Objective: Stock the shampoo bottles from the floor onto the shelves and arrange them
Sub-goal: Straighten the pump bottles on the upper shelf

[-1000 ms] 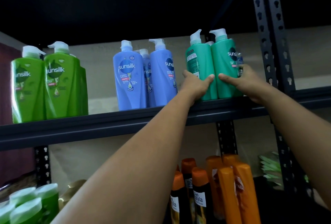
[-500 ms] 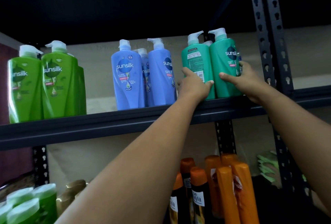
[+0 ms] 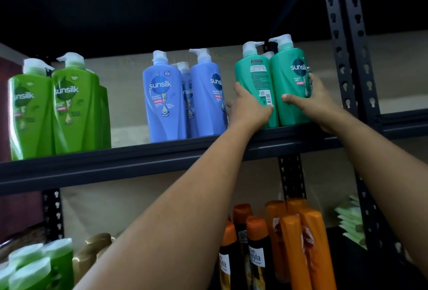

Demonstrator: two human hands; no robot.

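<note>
Two teal Sunsilk pump bottles stand side by side at the right end of the upper black shelf. My left hand grips the left teal bottle, whose back label with a barcode faces me. My right hand wraps the lower part of the right teal bottle, logo facing front. A third teal pump top shows behind them. To their left stand blue Sunsilk bottles, and green Sunsilk bottles at the far left.
A black perforated upright rises just right of the teal bottles. On the lower shelf stand orange-capped bottles, green-capped bottles at the bottom left and gold bottles. Pale green packets lie at the right.
The left teal bottle has turned so its back label faces me. Both hands have slid up from the bottle bases to grip the bottles' lower bodies.
</note>
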